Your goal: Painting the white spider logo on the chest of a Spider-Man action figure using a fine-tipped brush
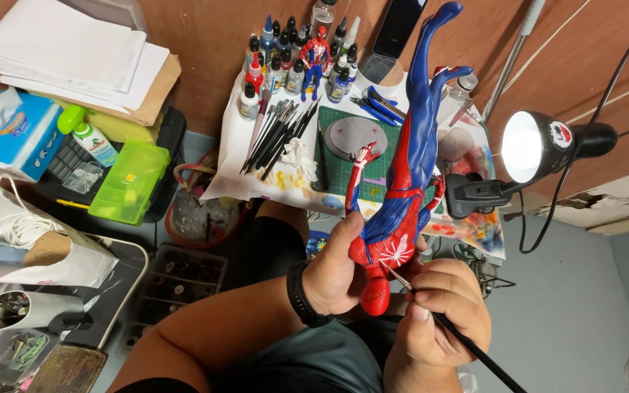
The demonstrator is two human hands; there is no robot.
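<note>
Looking like a home hobby workshop, a figure-painting corner. Small work surface is carrying a green cutting mat (343,164) on paint-stained paper (475,156), with rows of dropper paint bottles (285,62) and a fan of brushes (278,135) lying beside it. Clip-on desk lamp (540,145) is shining over it. Clutter is sitting around: tissue box (16,135), paper stack (74,51), green plastic case (129,182), compartment tray (176,280) down on the floor.
</note>
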